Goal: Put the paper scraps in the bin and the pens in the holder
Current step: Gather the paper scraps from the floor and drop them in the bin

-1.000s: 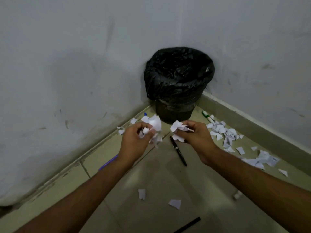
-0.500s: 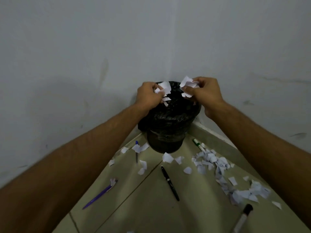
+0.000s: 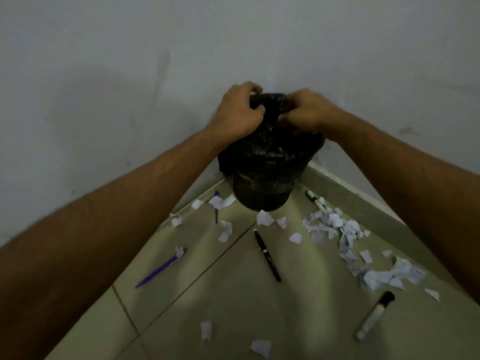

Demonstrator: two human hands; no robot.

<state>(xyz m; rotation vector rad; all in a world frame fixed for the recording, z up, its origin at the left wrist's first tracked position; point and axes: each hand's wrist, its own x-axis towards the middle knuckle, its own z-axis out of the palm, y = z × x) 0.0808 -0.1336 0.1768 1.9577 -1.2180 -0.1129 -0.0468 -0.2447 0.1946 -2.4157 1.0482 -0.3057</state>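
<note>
A bin point(image 3: 262, 172) lined with a black bag stands in the corner of the room. My left hand point(image 3: 239, 110) and my right hand point(image 3: 309, 110) are both at its mouth, fingers curled down into the bag; no paper shows in them. White paper scraps point(image 3: 335, 224) lie heaped on the floor to the right of the bin, with more point(image 3: 389, 276) nearer me. A black pen point(image 3: 267, 255), a purple pen point(image 3: 158, 268), a blue pen point(image 3: 216, 209), a green marker point(image 3: 314, 200) and a red-banded marker point(image 3: 374, 315) lie on the tiles. No holder is in view.
Two grey walls meet behind the bin, with a skirting strip point(image 3: 363, 198) along the right wall. Loose scraps point(image 3: 259, 346) lie close to me on the tiled floor. My forearms span both sides of the view.
Both hands rose from the floor with fistfuls of scraps to the bin's mouth. The white paper that showed in them half a second ago is out of sight now.
</note>
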